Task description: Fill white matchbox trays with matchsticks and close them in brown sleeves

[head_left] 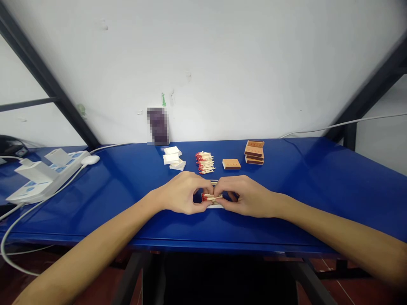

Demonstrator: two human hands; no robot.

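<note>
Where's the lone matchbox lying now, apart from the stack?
In the head view, slightly right of centre, the lone matchbox lies beyond the right hand, between the loose match pile and the matchbox stack.

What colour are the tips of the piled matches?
The match tips are red, best seen in the head view.

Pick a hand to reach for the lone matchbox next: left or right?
Probably right: the right hand sits nearer the lone matchbox; the left hand is farther off. Both are busy at the matches, though.
</note>
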